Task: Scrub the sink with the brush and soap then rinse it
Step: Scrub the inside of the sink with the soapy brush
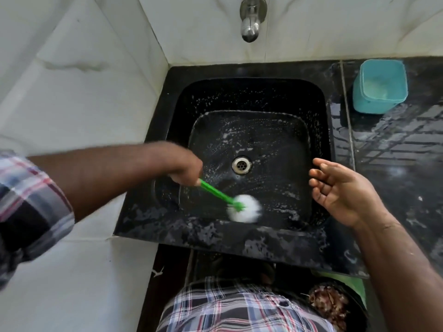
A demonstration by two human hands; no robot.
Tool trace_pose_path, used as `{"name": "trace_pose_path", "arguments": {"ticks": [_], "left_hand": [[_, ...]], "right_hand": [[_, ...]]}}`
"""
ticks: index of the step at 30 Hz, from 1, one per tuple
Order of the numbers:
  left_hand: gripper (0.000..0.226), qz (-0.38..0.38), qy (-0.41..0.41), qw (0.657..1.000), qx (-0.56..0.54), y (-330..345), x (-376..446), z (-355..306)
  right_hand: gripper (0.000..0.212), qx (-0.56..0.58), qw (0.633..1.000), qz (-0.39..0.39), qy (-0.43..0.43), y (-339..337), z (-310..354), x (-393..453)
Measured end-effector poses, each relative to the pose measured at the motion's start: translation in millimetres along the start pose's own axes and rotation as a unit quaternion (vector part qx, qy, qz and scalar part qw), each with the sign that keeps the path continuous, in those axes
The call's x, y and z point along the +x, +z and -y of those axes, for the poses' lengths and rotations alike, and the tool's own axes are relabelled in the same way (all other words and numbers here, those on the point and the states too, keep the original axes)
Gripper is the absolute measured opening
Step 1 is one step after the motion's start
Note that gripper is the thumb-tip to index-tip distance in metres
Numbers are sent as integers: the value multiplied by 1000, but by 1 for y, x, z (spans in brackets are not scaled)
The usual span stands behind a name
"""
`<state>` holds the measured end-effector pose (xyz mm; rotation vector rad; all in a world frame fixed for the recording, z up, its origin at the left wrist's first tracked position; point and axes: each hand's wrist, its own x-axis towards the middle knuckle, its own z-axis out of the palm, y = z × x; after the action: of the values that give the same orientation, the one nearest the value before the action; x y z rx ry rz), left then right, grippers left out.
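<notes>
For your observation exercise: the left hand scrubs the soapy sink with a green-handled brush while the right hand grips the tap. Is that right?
Not quite. The head view shows the right hand open above the sink edge, holding nothing; the tap is untouched. The left hand does scrub with the green-handled brush.

The sink (247,97) is a black, square-cornered basin sunk into a dark speckled counter, its walls and floor flecked and streaked with white soapy foam, thickest along the far edge of the floor and toward the near right corner. A round metal drain (241,165) sits near the middle of the floor. The brush (233,204) has a bright green handle and a round white bristle head; it slants down from upper left to lower right, the head blurred and apparently pressed against the floor near the front wall, left of centre. The soap itself shows only as this lather over the basin
</notes>
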<state>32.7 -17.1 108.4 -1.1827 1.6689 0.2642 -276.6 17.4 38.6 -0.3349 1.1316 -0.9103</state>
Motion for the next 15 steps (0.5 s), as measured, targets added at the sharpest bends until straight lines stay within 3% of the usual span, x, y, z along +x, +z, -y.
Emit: {"name": "trace_pose_path", "arguments": {"ticks": [3,5,7,10,12,15], "left_hand": [[39,-34,14,988,-152,20,12,-57],[39,-48,13,982,-181,30,21,-69],[36,-61,-10,988,-144,38,22,-32],[34,-19,-129,990,-61,48,18,45],[37,-1,-183,982,-45,50,16,60],[35,-10,-167,985,-32,33,12,47]], "right_hand": [[20,0,1000,-11,7,-1,0,1],[19,-1,1000,-13,6,-3,2,1],[21,-6,1000,-12,5,-2,5,2],[23,0,1000,-5,1,4,8,3],[23,-2,1000,1,4,9,5,4],[23,-10,1000,6,14,19,-3,5]]}}
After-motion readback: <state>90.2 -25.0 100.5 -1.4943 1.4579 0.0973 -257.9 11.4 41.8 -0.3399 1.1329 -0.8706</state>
